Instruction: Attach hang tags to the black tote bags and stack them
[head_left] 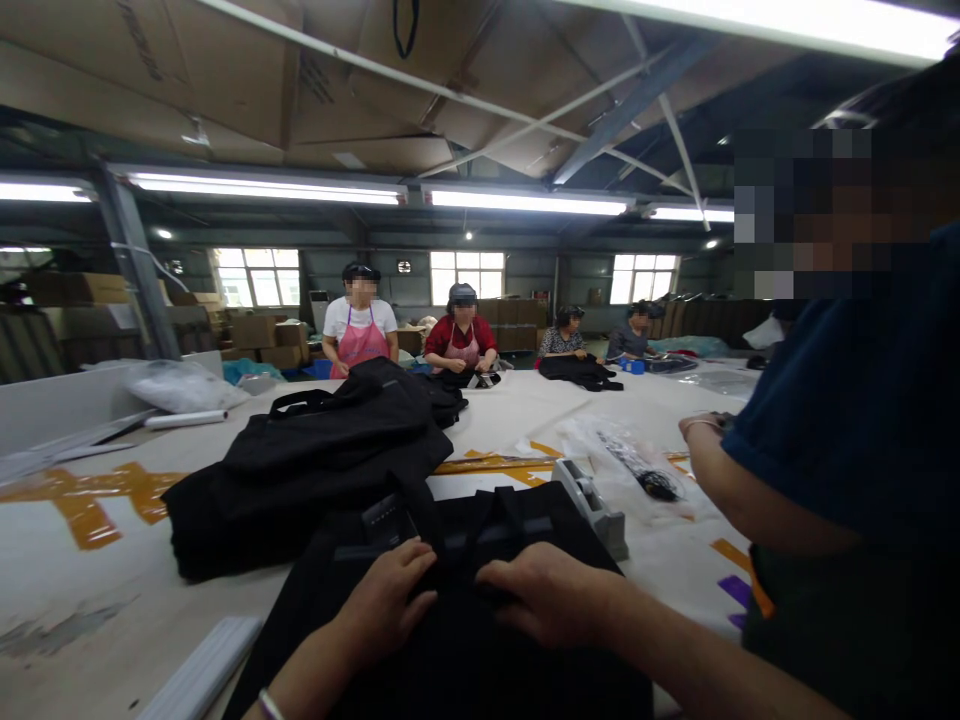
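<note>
A black fabric bag (450, 650) lies flat on the table right in front of me, its strap handles at the far edge. My left hand (386, 600) rests on the bag's left part, fingers stretched forward and thumb apart. On the right part, my right hand (555, 600) has its fingers curled and pressed together on the black fabric. Beyond the left fingertips is a dark tag (384, 520) with small lettering. A pile of black bags (330, 450) lies just past it, to the left.
A grey tape dispenser (592, 505) stands at the bag's far right corner. Behind it lies a clear plastic bag with black cords (645, 475). White strips (199, 670) lie at front left. A co-worker in a dark blue shirt (847, 430) stands close on my right; several people work across the table.
</note>
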